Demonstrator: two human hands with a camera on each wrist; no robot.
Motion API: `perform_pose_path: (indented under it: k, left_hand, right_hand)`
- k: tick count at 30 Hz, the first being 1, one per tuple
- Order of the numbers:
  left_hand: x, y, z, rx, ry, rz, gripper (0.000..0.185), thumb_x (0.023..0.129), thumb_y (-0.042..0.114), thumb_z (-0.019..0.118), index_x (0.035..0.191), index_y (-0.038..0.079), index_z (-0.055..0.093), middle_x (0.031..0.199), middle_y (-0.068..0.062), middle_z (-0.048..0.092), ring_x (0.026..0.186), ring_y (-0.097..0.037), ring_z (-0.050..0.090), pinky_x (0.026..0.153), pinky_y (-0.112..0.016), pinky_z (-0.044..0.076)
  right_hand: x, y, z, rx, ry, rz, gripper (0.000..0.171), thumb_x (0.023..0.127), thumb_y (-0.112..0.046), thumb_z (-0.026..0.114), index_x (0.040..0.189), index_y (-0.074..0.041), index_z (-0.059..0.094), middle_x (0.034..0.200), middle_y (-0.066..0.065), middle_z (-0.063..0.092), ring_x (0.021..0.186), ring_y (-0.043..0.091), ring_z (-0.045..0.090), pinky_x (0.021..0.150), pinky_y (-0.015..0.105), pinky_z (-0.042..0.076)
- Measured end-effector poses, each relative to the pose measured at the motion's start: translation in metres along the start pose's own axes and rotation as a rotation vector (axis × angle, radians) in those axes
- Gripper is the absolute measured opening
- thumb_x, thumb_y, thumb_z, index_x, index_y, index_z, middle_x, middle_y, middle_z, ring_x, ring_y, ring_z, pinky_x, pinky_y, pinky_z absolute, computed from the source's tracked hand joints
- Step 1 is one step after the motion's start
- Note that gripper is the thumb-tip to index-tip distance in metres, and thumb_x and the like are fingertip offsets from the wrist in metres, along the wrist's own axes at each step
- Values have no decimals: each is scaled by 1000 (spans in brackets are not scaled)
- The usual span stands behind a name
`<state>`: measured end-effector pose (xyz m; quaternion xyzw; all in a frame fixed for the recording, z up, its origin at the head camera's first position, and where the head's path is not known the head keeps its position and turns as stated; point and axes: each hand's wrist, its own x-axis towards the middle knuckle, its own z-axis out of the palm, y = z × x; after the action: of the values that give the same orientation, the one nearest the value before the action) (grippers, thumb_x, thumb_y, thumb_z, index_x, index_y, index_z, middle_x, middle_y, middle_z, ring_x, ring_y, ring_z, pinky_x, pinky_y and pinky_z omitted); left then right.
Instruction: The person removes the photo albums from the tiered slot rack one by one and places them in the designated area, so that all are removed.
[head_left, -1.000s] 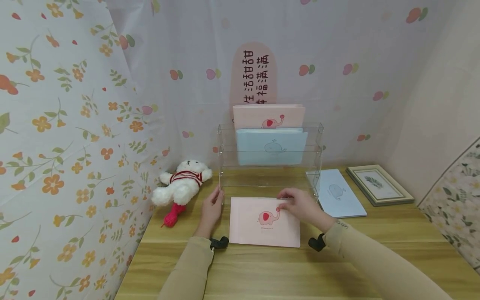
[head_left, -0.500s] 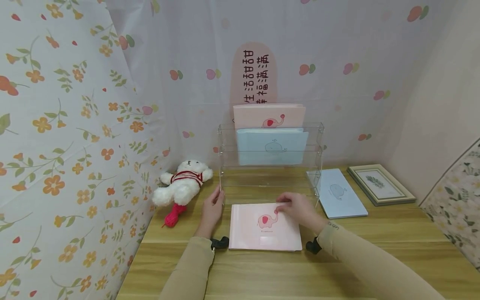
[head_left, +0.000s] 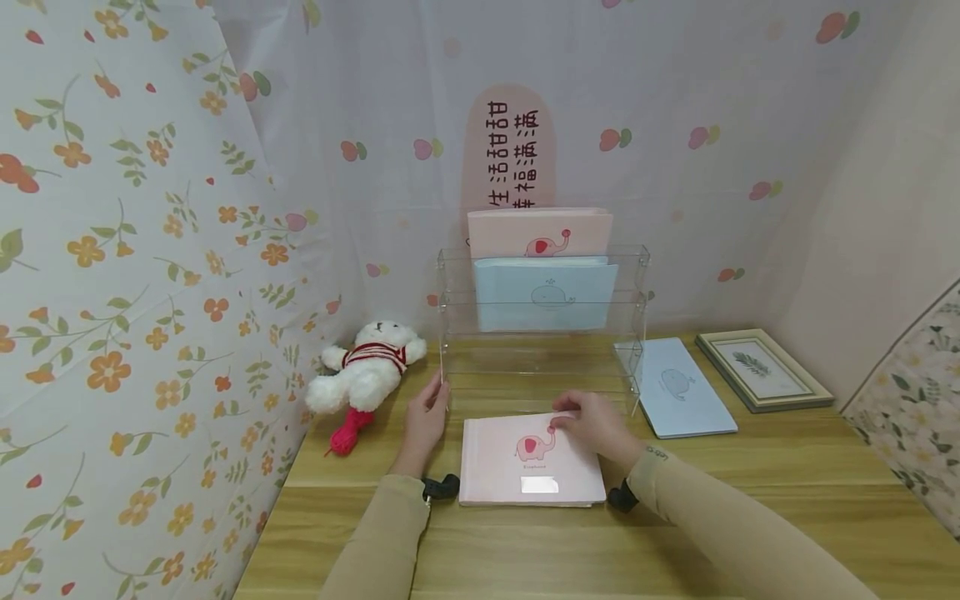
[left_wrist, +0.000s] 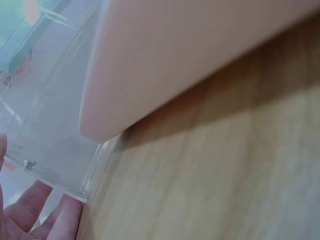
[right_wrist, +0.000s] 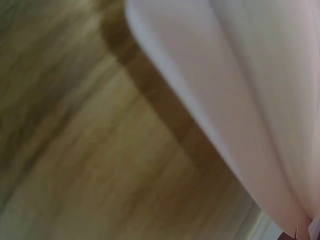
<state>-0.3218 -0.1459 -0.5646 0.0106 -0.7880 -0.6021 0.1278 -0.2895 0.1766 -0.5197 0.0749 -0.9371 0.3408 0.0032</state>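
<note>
In the head view a pink booklet (head_left: 495, 462) with an elephant on its cover lies tilted before a clear acrylic rack (head_left: 540, 367). My right hand (head_left: 597, 427) pinches its upper right edge between thumb and fingers. The right wrist view shows pages between the booklet's covers (right_wrist: 200, 95); most of that hand is out of frame. My left hand (head_left: 426, 417) rests against the rack's left side, its fingers (left_wrist: 65, 222) along the outer face of the side panel. A blue whale booklet (head_left: 510, 300) and another pink elephant booklet (head_left: 498, 233) stand in the upper tiers.
A white plush bear (head_left: 371, 362) with a ball of red yarn (head_left: 348, 433) lies left of the rack. To the right, a light-blue whale booklet (head_left: 686, 396) lies flat beside a picture frame (head_left: 765, 371). Patterned curtains (head_left: 360, 167) close off the back and left.
My right hand has drawn the pink booklet slightly towards me, away from the rack, and its cover has tilted so that a glossy rectangle now gleams. My left hand keeps its place.
</note>
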Motion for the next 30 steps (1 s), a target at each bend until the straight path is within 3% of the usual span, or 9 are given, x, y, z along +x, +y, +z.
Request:
perform_pose_path:
  k: [10,16,21,30]
  left_hand:
    - [1,-4,1,16,15,45,45,113,28,65,155,12,64,132,-20,79,113,-26,77,88,-27,58]
    - [1,-4,0,15,2,12,46,112,33,66,157,19,63,134,-18,79,121,-35,76,95,-37,60]
    - [0,-4,1,19,9,31,47,112,33,66,156,16,64,133,-18,80,122,-37,77,99,-46,60]
    - [2,-5,1,29,16,35,44,113,31,65,156,18,65,132,-18,80,121,-36,77,100,-46,60]
  right_hand:
    - [1,5,6,-24,12,-18,22,95,-24,89,111,-12,81,112,6,83,111,29,75,104,54,58]
    - [-1,6,7,-50,8,-21,21,94,-23,90,108,-12,80,107,5,82,103,24,74,99,51,60]
    - [-2,7,9,-84,-5,-12,24,93,-25,90,110,-11,80,106,5,81,100,22,73,97,49,61]
    - [-2,4,8,-130,-50,16,24,95,-27,88,112,-13,79,107,4,79,97,20,69,96,47,63]
